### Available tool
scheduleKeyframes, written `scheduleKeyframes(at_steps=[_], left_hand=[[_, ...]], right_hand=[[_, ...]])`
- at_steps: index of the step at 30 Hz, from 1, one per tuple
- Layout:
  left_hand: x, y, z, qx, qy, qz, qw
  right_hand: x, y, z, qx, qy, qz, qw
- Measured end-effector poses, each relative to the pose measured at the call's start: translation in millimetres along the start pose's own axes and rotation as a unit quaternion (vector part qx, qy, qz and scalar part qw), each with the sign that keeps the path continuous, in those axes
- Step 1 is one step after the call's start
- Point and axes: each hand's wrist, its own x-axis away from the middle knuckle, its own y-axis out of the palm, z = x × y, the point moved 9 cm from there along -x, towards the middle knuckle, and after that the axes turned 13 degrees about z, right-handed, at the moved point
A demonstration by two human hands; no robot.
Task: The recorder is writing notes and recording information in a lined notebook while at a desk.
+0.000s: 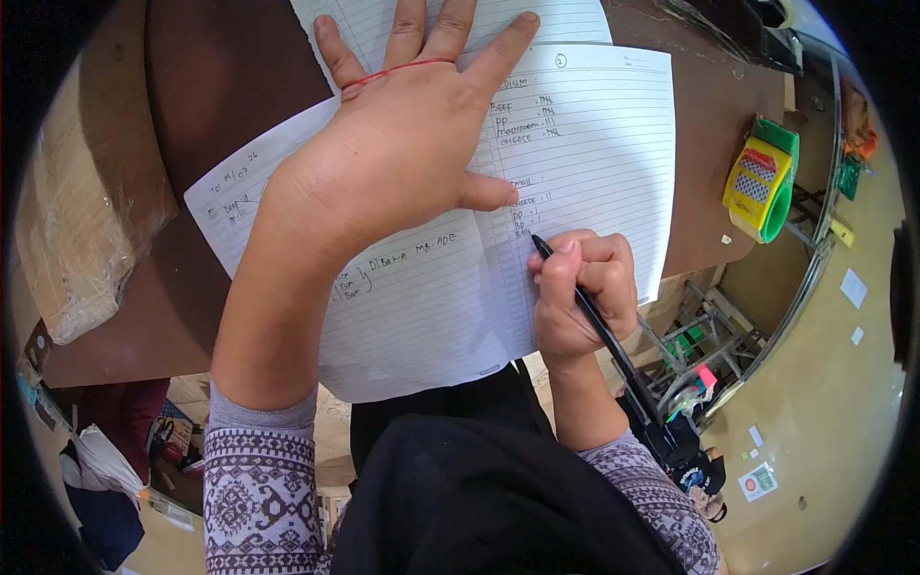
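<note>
An open lined notebook [604, 187] lies across the table's near edge, with handwriting and tally marks on its pages. My left hand [395, 136] rests palm down over the upper middle of it, fingers spread, a thin red band across the back. In my right hand [586, 287] is a black pen [600, 323], its tip at the last short line of writing on the right page. Another lined sheet or page [560, 21] shows beyond the notebook's top edge, partly hidden under my left fingers.
A bulky item in brown wrapping and clear plastic [93, 180] sits on the brown table [223, 86] at left. Toward the right edge stands a yellow and green container [762, 183]. A dark object [726, 29] lies at the far right. A metal ladder-like frame [719, 330] stands beyond the table.
</note>
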Motion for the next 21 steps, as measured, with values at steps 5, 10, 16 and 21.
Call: scheduleKeyframes(at_steps=[5, 10, 16, 21], left_hand=[[-1.6, -2.1, 1.9, 0.005, -0.001, -0.008, 1.000], [-0.7, 10.0, -11.0, 0.093, 0.065, 0.097, 0.989], [-2.5, 11.0, -10.9, 0.118, 0.066, 0.098, 0.986], [-3.7, -7.8, 7.6, 0.074, 0.022, 0.040, 0.996]], right_hand=[[1.4, -6.2, 4.9, -0.028, 0.025, 0.038, 0.999], [0.4, -1.1, -2.2, 0.012, -0.023, 0.000, 1.000], [1.4, -4.5, 1.8, -0.019, 0.010, 0.034, 0.999], [0.6, -4.7, 2.4, 0.024, -0.009, 0.011, 1.000]])
